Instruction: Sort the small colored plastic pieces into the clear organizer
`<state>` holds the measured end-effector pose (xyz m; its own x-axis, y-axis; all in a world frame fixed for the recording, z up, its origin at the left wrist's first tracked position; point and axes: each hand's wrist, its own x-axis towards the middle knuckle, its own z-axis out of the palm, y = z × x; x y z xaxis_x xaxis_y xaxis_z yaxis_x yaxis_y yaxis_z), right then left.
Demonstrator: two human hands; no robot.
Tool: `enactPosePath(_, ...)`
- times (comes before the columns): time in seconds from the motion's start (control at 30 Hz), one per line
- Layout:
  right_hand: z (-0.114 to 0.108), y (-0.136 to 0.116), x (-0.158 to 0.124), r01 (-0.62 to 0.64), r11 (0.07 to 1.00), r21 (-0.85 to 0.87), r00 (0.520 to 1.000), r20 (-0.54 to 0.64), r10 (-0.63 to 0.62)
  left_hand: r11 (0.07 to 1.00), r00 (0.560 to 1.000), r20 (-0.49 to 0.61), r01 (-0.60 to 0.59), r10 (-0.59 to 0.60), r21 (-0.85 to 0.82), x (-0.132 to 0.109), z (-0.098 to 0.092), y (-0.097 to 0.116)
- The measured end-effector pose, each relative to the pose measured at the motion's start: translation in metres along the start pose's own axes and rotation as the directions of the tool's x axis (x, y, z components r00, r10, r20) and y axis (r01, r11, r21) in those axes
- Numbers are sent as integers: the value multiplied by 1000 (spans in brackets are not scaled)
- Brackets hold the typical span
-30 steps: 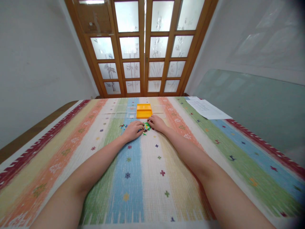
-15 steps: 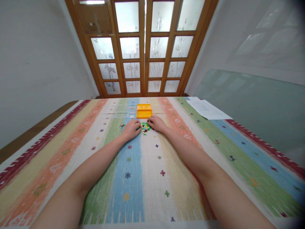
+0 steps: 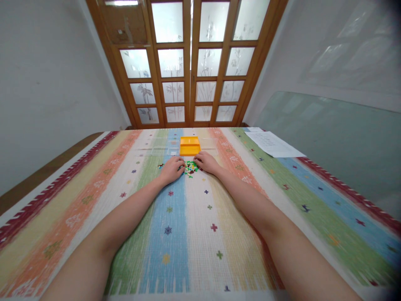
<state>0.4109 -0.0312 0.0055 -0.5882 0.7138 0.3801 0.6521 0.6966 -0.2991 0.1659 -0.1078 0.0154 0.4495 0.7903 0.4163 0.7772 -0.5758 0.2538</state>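
A small heap of tiny coloured pieces [image 3: 190, 167], mostly green with some red and blue, lies on the striped tablecloth [image 3: 194, 234]. My left hand [image 3: 171, 169] rests palm down just left of the heap, its fingers curled and their tips at the heap's edge. My right hand [image 3: 206, 162] is on the heap's right side, fingers bent, with the tips touching the pieces. What either hand pinches is too small to see. An orange tray [image 3: 189, 146] stands just beyond the heap.
Clear plastic trays [image 3: 156, 149] flank the orange one on both sides. A few stray pieces [image 3: 161, 165] lie left of my left hand. A printed sheet of paper [image 3: 272, 143] lies at the far right. Wooden glazed doors [image 3: 191, 62] stand behind the table.
My left hand has drawn back to the left, off the heap, and more of the green pieces now show. My right hand has stayed almost still.
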Motion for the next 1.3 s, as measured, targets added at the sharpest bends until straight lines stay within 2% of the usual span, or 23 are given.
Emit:
enactPosePath(0.13,-2,2,-1,21,999,24,1000,2,-21,999,999,-3,40,-40,-5,-1,-6,-10)
enactPosePath(0.23,-4,5,0,39,998,44,999,17,-40,999,998,50,-21,23,-40,-3,-10,-10)
enactPosePath(0.43,-6,11,2,49,996,77,998,40,-53,992,970,204,-130,129,-8,-5,-12,5)
enactPosePath(0.63,-4,14,2,-36,989,143,999,-18,39,980,935,323,-184,148,81,-9,-5,18)
enactPosePath(0.87,-10,16,-2,-140,988,69,969,-197,151,968,909,370,-236,191,81,-9,4,25)
enactPosePath(1.0,-8,15,-2,-123,991,54,975,-180,131,975,911,391,-192,133,114,-8,7,15)
enactPosePath(1.1,-6,13,-2,-103,993,52,979,-169,110,979,926,366,-153,95,132,-8,10,8)
enactPosePath(1.3,-6,12,-2,-106,993,43,986,-127,110,983,940,332,-131,82,126,-7,11,3)
